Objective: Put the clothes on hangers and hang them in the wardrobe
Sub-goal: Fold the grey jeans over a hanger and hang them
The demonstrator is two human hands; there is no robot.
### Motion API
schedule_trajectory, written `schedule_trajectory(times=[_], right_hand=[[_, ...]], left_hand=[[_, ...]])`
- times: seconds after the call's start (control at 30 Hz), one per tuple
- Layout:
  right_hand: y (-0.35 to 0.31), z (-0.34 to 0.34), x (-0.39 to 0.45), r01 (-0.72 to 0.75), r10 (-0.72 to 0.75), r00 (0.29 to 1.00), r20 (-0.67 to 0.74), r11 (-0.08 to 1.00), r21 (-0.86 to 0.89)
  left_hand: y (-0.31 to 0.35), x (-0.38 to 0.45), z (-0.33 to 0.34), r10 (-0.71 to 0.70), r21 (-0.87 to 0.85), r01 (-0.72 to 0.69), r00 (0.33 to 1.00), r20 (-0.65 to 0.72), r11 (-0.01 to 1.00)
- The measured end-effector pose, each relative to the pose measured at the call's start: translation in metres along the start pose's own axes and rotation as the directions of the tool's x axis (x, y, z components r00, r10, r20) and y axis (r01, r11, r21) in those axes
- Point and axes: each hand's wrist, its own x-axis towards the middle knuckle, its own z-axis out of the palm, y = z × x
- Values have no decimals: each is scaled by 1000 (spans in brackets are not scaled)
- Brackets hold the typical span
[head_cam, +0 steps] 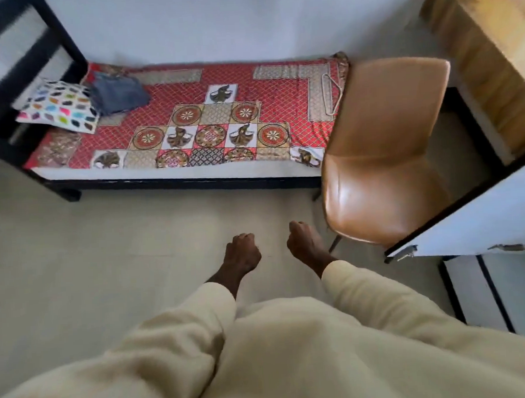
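1. head view, the hands: the left hand (242,254) and the right hand (304,245) are held out low in front of the body over the floor (106,252), both curled into loose fists with nothing in them. cream sleeves (382,302) cover both arms down to the wrists.

2. head view, the task's things: the clothes (118,92), a folded grey-blue pile, lie at the far left end of the bed (190,123), just beside a spotted pillow (58,107). a pale hanger (330,93) lies flat at the opposite end of the bed, well apart from the pile and close to the back of a tan chair (384,162).

3. head view, the wardrobe: a white door (481,214) with a dark edge stands open at the right, which looks like the wardrobe; its inside is not shown, so whether anything hangs there cannot be told. a wooden surface (491,59) sits at the upper right.

4. progress, as a judgement: the pile is folded and off the hanger, so this garment's round has not begun. left to do: fetch hanger and clothes, fit them together, then carry them to the wardrobe.
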Motion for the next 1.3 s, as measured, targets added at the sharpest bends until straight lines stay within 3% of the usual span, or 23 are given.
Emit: schedule_trajectory(times=[0.27,0.37,0.53,0.73,0.87,0.93,1.17,1.3], right_hand=[[-152,55,86,133,-134,976,174,991,17],[-199,67,121,186,-188,950,249,982,32],[-256,95,201,149,-172,909,379,985,90],[-344,132,348,77,-42,759,650,997,-25],[-417,122,422,88,-106,718,688,994,62],[-441,119,456,-24,-50,764,643,994,106],[-521,112,584,78,-71,850,522,997,8],[-575,114,672,31,-33,885,464,999,11]], left_hand=[[-147,20,-53,-268,-104,264,963,-24,959],[-189,45,-71,-324,-173,319,946,4,932],[-257,108,-111,-338,-245,351,936,94,904],[-360,216,-173,-424,-273,481,872,243,833],[-409,283,-223,-496,-291,545,838,229,786],[-428,319,-246,-492,-312,537,844,215,784],[-495,461,-326,-420,-313,469,882,214,826],[-559,562,-374,-401,-293,461,883,244,838]])
